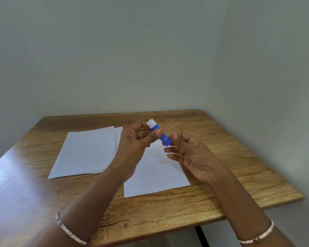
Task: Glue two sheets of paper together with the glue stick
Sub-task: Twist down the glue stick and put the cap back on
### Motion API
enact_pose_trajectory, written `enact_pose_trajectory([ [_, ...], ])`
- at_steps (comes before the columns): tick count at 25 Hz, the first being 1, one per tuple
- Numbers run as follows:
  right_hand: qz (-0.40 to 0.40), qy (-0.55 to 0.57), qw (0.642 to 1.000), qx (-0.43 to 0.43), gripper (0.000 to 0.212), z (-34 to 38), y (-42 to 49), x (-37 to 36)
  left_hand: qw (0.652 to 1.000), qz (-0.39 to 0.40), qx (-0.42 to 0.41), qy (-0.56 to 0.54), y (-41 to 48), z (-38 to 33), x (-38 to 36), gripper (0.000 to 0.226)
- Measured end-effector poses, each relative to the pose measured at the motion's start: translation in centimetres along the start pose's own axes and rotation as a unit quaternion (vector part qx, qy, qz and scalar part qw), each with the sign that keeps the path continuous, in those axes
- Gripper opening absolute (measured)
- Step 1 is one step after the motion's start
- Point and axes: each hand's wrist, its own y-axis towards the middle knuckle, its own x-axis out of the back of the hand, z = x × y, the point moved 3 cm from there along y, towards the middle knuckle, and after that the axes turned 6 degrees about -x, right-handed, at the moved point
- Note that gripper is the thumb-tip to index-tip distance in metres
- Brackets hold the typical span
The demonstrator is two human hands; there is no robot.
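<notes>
We are working at a wooden table with two lined paper sheets lying flat, left and right. Our left hand is pinching the glue stick, blue-bodied and white-ended, tilted above the right sheet. Our right hand is curling loosely at the blue end; we cannot tell whether it is gripping.

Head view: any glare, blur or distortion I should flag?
Head view: glare washes out the table toward its left side. Head view: the right hand fingers are motion-blurred, while the glue stick in the left hand is readable. Head view: the wide-angle lens slants the wall corner. Head view: a soft hand shadow falls on the right sheet.
</notes>
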Motion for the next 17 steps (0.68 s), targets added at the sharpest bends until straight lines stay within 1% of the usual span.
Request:
enact_pose_trajectory([
  [1,-0.060,-0.080,0.995,0.030,0.041,0.4,0.3,0.9,1.000,-0.010,0.009,0.001,0.1,0.2,0.2,0.046],
  [2,-0.135,-0.169,0.974,0.065,0.042,1.1,0.9,2.0,1.000,-0.018,0.019,0.003,0.2,0.5,0.5,0.047],
  [3,-0.209,-0.265,0.936,0.102,0.036,1.9,1.5,3.3,0.999,-0.023,0.030,0.005,0.4,0.9,0.7,0.048],
  [4,-0.256,-0.366,0.886,0.126,0.027,2.7,2.5,4.4,0.999,-0.028,0.041,0.008,0.5,1.3,0.8,0.047],
  [5,-0.259,-0.464,0.838,0.125,0.022,3.2,3.6,5.3,0.998,-0.031,0.055,0.011,0.7,1.6,0.9,0.045],
  [6,-0.224,-0.546,0.801,0.100,0.030,3.2,4.8,5.7,0.997,-0.030,0.070,0.012,0.7,1.9,1.0,0.044],
  [7,-0.173,-0.603,0.775,0.075,0.044,2.9,5.8,5.8,0.996,-0.026,0.083,0.012,0.8,2.2,0.9,0.042],
  [8,-0.128,-0.637,0.757,0.064,0.052,2.2,6.5,5.6,0.996,-0.020,0.091,0.015,0.8,2.4,0.8,0.039],
  [9,-0.108,-0.656,0.744,0.068,0.053,1.7,6.9,5.3,0.995,-0.014,0.095,0.024,0.8,2.5,0.7,0.035],
  [10,-0.112,-0.657,0.741,0.086,0.047,1.4,7.1,4.9,0.995,-0.006,0.092,0.038,0.7,2.4,0.5,0.031],
  [11,-0.132,-0.648,0.743,0.104,0.041,1.3,7.0,4.8,0.995,0.003,0.086,0.054,0.7,2.4,0.4,0.028],
  [12,-0.157,-0.627,0.753,0.120,0.034,1.2,6.7,4.7,0.994,0.013,0.078,0.070,0.6,2.3,0.3,0.026],
  [13,-0.180,-0.586,0.779,0.136,0.030,1.4,6.2,4.6,0.994,0.023,0.069,0.085,0.5,2.2,0.2,0.025],
  [14,-0.189,-0.511,0.824,0.152,0.027,1.8,5.5,4.5,0.993,0.030,0.058,0.102,0.5,2.1,0.1,0.025],
  [15,-0.176,-0.411,0.879,0.165,0.026,2.1,4.7,4.2,0.991,0.031,0.049,0.120,0.5,2.0,0.2,0.025],
  [16,-0.146,-0.308,0.925,0.171,0.024,2.4,3.7,3.6,0.990,0.028,0.040,0.132,0.4,1.9,0.2,0.024],
  [17,-0.116,-0.228,0.951,0.176,0.023,2.5,2.8,2.9,0.990,0.025,0.033,0.134,0.4,1.9,0.2,0.022],
])
